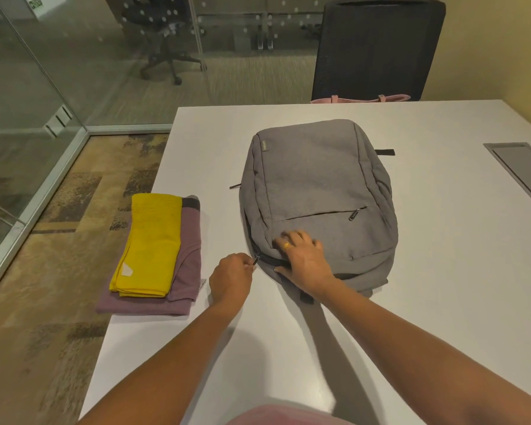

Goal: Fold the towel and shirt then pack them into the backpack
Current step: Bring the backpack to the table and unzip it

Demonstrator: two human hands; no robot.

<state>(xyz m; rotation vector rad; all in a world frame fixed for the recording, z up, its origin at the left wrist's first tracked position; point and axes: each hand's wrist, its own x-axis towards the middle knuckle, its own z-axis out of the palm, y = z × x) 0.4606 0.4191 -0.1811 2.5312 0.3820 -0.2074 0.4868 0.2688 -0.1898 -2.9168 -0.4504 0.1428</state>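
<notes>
towel [149, 243]: folded, on the folded shirt [186, 271], left of the backpack [316, 185]
left grip [230, 280]: pinches the zip pull [256, 261] at the backpack's near-left corner
right grip [304, 256]: fingers spread, pressing the backpack's near end, holding nothing
backpack: flat on the desk [442, 271]

Between backpack [313, 179] and shirt [189, 237], open table [219, 216]
</notes>
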